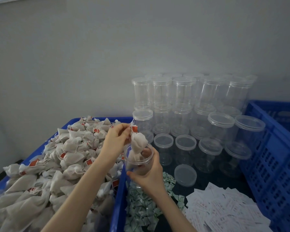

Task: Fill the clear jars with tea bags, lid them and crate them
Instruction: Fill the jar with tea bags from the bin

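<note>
Forearms cross the lower frame toward the work. Left hand (115, 139) pinches a tea bag (137, 144) by its neck, just under the red tag (134, 128), so the bag hangs with its lower half already inside the open jar (137, 162). Right hand (148, 174) wraps the jar wall from below and behind, tilting the mouth toward the bag. Loose bags fill the blue bin (120, 190) to the left of both grips; the jar's lid (185, 175) lies just right of the right grip, lidded empties (187, 114) stand beyond, and the crate (274, 161) lies farther right. Judged best practice: lower the bag fully past the rim before releasing the pinch, tucking the string and tag in so nothing fouls the lid.
</note>
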Demonstrator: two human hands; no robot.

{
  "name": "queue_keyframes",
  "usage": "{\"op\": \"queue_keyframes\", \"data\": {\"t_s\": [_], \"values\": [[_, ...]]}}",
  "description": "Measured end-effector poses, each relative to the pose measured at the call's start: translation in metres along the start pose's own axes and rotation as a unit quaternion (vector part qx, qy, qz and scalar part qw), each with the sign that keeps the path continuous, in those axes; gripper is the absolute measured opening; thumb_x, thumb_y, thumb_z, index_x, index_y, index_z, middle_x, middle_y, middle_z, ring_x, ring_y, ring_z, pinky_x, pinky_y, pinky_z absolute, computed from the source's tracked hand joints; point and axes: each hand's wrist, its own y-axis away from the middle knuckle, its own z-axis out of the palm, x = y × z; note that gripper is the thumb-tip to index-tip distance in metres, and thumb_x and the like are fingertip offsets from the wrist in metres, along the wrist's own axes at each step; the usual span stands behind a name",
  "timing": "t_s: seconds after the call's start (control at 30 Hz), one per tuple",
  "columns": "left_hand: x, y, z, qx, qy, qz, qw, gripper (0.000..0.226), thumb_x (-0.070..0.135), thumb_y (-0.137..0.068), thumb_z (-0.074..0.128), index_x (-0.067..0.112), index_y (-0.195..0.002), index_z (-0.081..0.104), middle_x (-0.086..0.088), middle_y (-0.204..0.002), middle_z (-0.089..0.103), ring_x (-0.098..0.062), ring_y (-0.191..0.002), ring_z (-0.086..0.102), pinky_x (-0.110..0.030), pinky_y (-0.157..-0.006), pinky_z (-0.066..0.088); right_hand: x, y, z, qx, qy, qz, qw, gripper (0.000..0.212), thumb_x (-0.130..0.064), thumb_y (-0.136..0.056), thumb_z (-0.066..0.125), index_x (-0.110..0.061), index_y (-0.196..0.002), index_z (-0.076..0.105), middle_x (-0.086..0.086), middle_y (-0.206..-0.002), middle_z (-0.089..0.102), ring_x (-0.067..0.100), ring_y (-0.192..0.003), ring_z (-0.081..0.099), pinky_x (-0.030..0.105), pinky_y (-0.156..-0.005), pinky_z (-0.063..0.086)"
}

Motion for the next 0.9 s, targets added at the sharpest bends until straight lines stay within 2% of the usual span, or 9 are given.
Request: {"op": "queue_keyframes", "data": {"t_s": [0.23, 0.4, 0.57, 0.67, 0.7, 0.77, 0.83, 0.87, 0.9], "values": [[-0.001, 0.009, -0.008, -0.111, -0.028, 0.079, 0.990, 0.021, 0.002, -0.097, 0.047, 0.014, -0.088, 0.063, 0.003, -0.080, 0.067, -0.006, -0.074, 0.066, -0.020, -0.070, 0.055, 0.001, 0.000, -0.006, 0.012, -0.006, 0.009, 1.000, 0.091, -0.029, -0.056, 0.090, -0.040, -0.132, 0.040, -0.024, -0.121, 0.060, 0.000, -0.114, 0.060, 0.012, -0.087, 0.049], [0.000, 0.009, -0.007, -0.129, -0.104, 0.138, 0.977, 0.024, 0.002, -0.096, 0.049, 0.022, -0.085, 0.058, 0.015, -0.074, 0.063, 0.002, -0.071, 0.060, -0.016, -0.070, 0.050, 0.000, 0.001, -0.008, -0.002, -0.010, 0.009, 1.000, 0.092, -0.024, -0.057, 0.090, -0.035, -0.133, 0.041, -0.012, -0.123, 0.060, 0.002, -0.111, 0.061, 0.014, -0.084, 0.051], [-0.006, 0.002, -0.003, -0.221, -0.449, 0.203, 0.842, 0.011, 0.031, -0.093, 0.060, 0.035, -0.099, 0.067, 0.026, -0.080, 0.045, 0.005, -0.080, 0.039, -0.023, -0.085, 0.036, 0.001, 0.004, -0.009, -0.016, 0.004, 0.017, 1.000, 0.091, -0.027, -0.061, 0.091, -0.048, -0.131, 0.036, -0.018, -0.121, 0.061, -0.001, -0.111, 0.061, 0.011, -0.084, 0.050], [-0.003, 0.000, 0.001, -0.268, -0.564, 0.222, 0.749, 0.019, 0.036, -0.092, 0.059, 0.039, -0.107, 0.070, 0.021, -0.081, 0.051, -0.005, -0.084, 0.039, -0.022, -0.076, 0.027, 0.002, 0.007, -0.008, -0.030, 0.025, 0.020, 0.999, 0.092, -0.034, -0.062, 0.091, -0.059, -0.129, 0.032, -0.018, -0.123, 0.060, -0.001, -0.112, 0.061, 0.016, -0.090, 0.052], [-0.001, 0.000, 0.002, -0.291, -0.562, 0.220, 0.743, 0.020, 0.034, -0.092, 0.060, 0.039, -0.108, 0.071, 0.018, -0.084, 0.058, -0.007, -0.083, 0.044, -0.018, -0.071, 0.028, 0.002, 0.007, -0.007, -0.033, 0.027, 0.023, 0.999, 0.091, -0.034, -0.063, 0.090, -0.062, -0.126, 0.032, -0.019, -0.122, 0.061, -0.001, -0.111, 0.062, 0.018, -0.089, 0.053], [0.002, -0.003, -0.003, -0.314, -0.464, 0.166, 0.812, 0.019, 0.030, -0.090, 0.063, 0.038, -0.105, 0.072, 0.022, -0.083, 0.066, 0.000, -0.078, 0.057, -0.005, -0.064, 0.034, 0.004, 0.008, -0.007, -0.024, 0.021, 0.028, 0.999, 0.086, -0.030, -0.064, 0.089, -0.063, -0.123, 0.036, -0.021, -0.120, 0.062, 0.002, -0.108, 0.065, 0.019, -0.085, 0.055], [-0.002, -0.013, -0.018, -0.232, -0.359, 0.098, 0.899, 0.016, 0.027, -0.089, 0.065, 0.033, -0.102, 0.073, 0.026, -0.078, 0.065, 0.005, -0.074, 0.062, -0.004, -0.069, 0.047, 0.004, 0.007, -0.009, -0.010, 0.025, 0.027, 0.999, 0.085, -0.029, -0.063, 0.091, -0.053, -0.126, 0.039, -0.022, -0.120, 0.062, 0.001, -0.112, 0.062, 0.020, -0.088, 0.054], [-0.010, -0.019, -0.028, -0.181, -0.370, 0.083, 0.907, 0.015, 0.026, -0.089, 0.065, 0.030, -0.101, 0.073, 0.024, -0.081, 0.065, 0.003, -0.073, 0.062, -0.008, -0.075, 0.050, 0.003, 0.006, -0.010, -0.008, 0.029, 0.023, 0.999, 0.086, -0.030, -0.062, 0.092, -0.049, -0.127, 0.040, -0.024, -0.120, 0.061, -0.002, -0.113, 0.060, 0.018, -0.089, 0.053], [-0.020, -0.024, -0.037, -0.156, -0.441, 0.068, 0.881, 0.015, 0.027, -0.090, 0.064, 0.028, -0.103, 0.071, 0.019, -0.088, 0.066, 0.002, -0.075, 0.061, -0.015, -0.079, 0.052, 0.001, 0.006, -0.012, -0.007, 0.032, 0.020, 0.999, 0.086, -0.032, -0.061, 0.093, -0.047, -0.128, 0.040, -0.024, -0.120, 0.060, -0.004, -0.114, 0.058, 0.016, -0.089, 0.051]]}}
